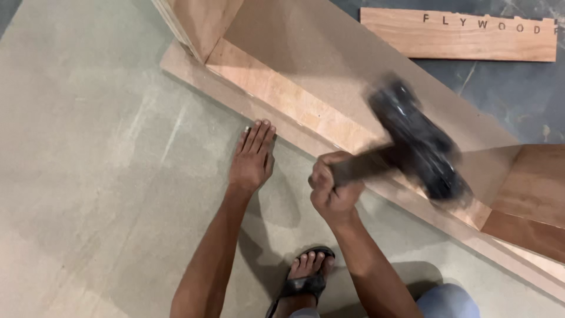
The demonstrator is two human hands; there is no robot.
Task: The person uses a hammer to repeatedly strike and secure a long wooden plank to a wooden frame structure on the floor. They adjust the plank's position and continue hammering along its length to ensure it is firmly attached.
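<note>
One black power tool (419, 140), motion-blurred and bulky, is fisted in the right hand (333, 185) over the plywood strip (294, 103) along the brown board's (347, 56) lower edge. Left hand (253, 158) lies flat, fingers together, on smooth grey-beige sheet (94, 147) against that edge. Separate plywood plank (459, 35) rests on dark stone floor (524, 94), top right.

The left hand (253, 160) lies flat on the floor (94, 176) against the long flat wooden board (306, 65), with the right hand (333, 187) and its blurred black hammer (418, 141) to its right.
</note>
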